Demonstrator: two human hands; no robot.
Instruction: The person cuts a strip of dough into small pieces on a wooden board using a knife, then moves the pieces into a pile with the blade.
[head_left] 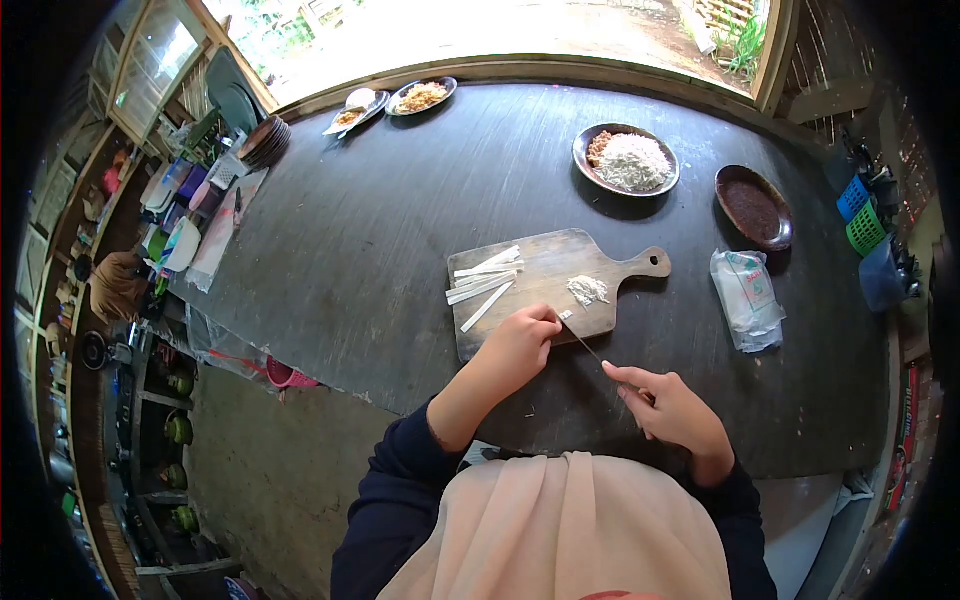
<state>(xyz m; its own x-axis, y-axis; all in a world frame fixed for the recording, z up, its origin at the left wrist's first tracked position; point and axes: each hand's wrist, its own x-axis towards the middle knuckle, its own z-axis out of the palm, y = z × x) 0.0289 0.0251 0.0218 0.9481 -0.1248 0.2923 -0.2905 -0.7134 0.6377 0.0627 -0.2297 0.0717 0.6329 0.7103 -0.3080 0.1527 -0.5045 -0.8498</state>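
My left hand is closed at the near edge of a wooden cutting board, its fingertips holding down a small bit of white strip. The strip's food kind cannot be told. In my right hand is a knife, its thin blade angled up and left to the board, with the tip beside my left fingertips. Several long white strips lie on the board's left part. A small heap of chopped white pieces rests near the board's handle. My fingers hide most of the knife's handle.
Past the board stands a plate with white shreds and brown bits. An oval dish of dark paste and a plastic-wrapped packet lie right. Two food plates sit by the window. Stacked brown plates stand at the left corner.
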